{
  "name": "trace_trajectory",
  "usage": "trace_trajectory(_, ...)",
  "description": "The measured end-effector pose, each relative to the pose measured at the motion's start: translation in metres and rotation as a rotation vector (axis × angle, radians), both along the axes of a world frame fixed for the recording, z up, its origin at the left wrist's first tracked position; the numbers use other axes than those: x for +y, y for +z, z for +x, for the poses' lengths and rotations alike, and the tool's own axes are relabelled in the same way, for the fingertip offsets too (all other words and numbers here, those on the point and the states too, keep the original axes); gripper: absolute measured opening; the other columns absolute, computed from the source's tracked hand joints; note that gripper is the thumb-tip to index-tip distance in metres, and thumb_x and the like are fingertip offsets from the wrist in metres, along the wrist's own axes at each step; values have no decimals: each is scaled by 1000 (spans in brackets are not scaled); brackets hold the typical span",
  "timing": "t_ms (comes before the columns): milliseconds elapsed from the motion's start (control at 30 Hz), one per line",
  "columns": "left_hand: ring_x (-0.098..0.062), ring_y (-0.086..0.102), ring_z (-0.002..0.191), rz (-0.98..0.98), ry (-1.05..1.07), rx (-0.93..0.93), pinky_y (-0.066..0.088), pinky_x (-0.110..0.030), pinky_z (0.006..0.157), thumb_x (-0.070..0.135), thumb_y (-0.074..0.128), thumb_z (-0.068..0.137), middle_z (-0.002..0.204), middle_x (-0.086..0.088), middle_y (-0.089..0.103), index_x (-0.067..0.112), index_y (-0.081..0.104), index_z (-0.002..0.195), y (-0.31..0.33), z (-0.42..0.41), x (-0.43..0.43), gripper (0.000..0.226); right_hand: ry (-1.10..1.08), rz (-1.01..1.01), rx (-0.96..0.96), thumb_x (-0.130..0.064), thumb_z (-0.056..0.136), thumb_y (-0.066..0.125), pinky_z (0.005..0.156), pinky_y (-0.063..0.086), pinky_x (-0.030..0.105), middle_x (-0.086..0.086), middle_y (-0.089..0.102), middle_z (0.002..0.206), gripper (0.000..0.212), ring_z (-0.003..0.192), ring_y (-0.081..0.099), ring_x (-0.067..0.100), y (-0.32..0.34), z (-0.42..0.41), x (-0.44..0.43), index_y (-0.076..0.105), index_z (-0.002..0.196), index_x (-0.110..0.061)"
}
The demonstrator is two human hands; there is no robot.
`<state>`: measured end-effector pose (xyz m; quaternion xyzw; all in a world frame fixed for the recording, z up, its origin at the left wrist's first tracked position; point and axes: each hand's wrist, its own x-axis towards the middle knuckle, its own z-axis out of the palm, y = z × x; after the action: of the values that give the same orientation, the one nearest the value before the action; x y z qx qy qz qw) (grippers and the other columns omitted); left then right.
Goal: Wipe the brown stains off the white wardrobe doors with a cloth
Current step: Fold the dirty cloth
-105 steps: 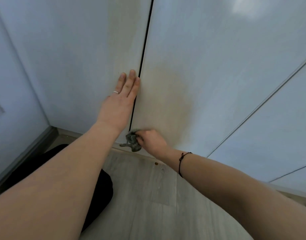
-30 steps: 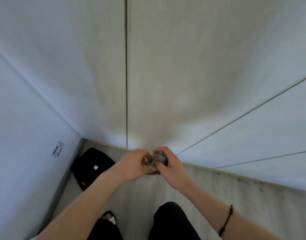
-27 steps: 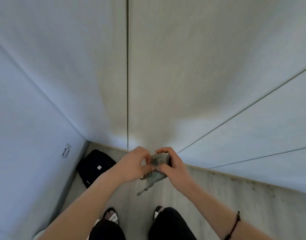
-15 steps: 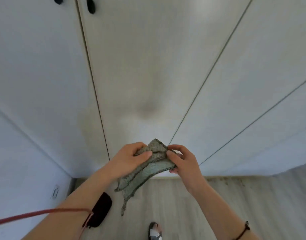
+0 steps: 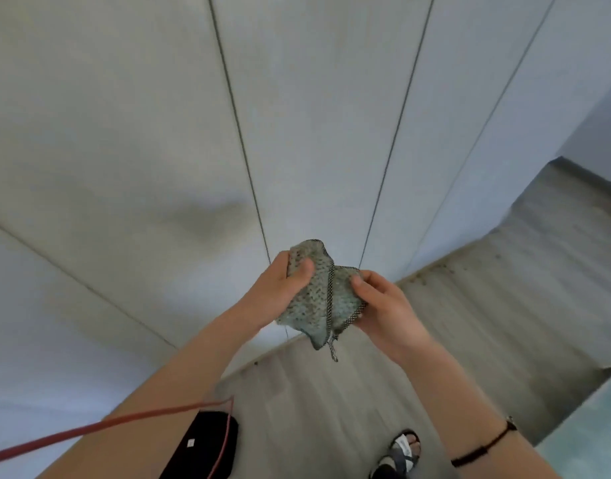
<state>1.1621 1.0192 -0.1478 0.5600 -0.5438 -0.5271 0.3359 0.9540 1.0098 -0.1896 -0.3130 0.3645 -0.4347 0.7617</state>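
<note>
Left hand [image 5: 279, 288] and right hand [image 5: 383, 305] both grip the speckled grey-green cloth [image 5: 317, 295] mid-air — thumbs pinching its face, a corner dangling. White wardrobe doors [image 5: 314, 115] just beyond, faint brownish smudge [image 5: 207, 219] on the left door — wood floor [image 5: 469, 305] below.

— Is there any writing here that can be read?
— No, nothing readable. The black bag [image 5: 207, 458] on the floor [image 5: 476, 333] carries a small white label [image 5: 190, 442], but it is too small and blurred. I cannot tell any letter or number on it.
— And elsewhere?
— No other text shows.
</note>
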Motion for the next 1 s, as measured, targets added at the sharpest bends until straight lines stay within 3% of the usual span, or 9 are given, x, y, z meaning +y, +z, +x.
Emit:
trace_trajectory(67,16,59,105,-79,-171,-76,50,-8,82,68,71,71,108,33,63,54,47,111,6,-44,-20,49,14,-15,-98,-21,92,67,97,48,62,29,61,121,32,110,61,41,7,-34,-14,58,116,-2)
trace_trajectory(167,9,57,114,-235,-309,-154,49,-15,94,39,88,73,118,25,60,56,44,122,16,-125,-60,67,27,-68,-228,-12,100,55,96,50,58,31,56,132,26,121,57,45,19,-101,-39,54,125,-5)
trace_trajectory(267,9,59,108,-335,-339,-236,49,-12,85,39,85,71,114,30,59,68,41,113,31,-186,-92,68,-17,-139,-168,-10,97,57,96,49,60,26,59,129,22,117,59,42,35,-161,-60,60,118,-10)
trace_trajectory(400,-6,65,81,-393,-410,-409,56,-35,68,43,74,74,93,9,63,35,51,105,47,-273,-142,39,-139,-221,-47,-14,90,65,94,49,57,21,63,121,28,108,61,36,56,-253,-92,62,118,-10)
trace_trajectory(467,-7,64,83,-364,-458,-498,56,-39,75,42,67,82,96,9,64,29,55,106,53,-315,-168,30,-193,-251,-8,-14,91,64,94,52,58,20,65,120,29,108,63,34,67,-293,-108,63,120,-9)
trace_trajectory(633,-9,69,95,-252,-613,-399,58,-35,86,25,66,90,111,7,68,22,62,115,67,-396,-218,26,-331,-262,35,-11,95,56,91,54,56,22,65,123,26,112,65,38,76,-371,-144,66,119,-13)
trace_trajectory(800,1,59,67,-321,-569,-479,47,-27,60,1,47,82,76,18,63,28,58,83,69,-449,-275,29,-506,-192,51,-9,99,52,91,54,44,16,68,112,23,101,65,28,76,-439,-188,68,115,-11)
trace_trajectory(900,-11,62,82,-415,-462,-575,45,-22,63,4,40,88,90,10,67,23,65,99,63,-479,-320,33,-592,-158,69,-5,97,54,80,53,34,11,70,98,21,89,65,23,78,-476,-223,73,94,-13)
trace_trajectory(1000,-16,62,107,-447,-371,-626,42,-19,79,5,35,96,117,4,68,23,68,122,55,-505,-372,46,-660,-152,135,-8,96,57,78,57,34,11,73,104,19,92,69,23,78,-518,-265,75,100,-14)
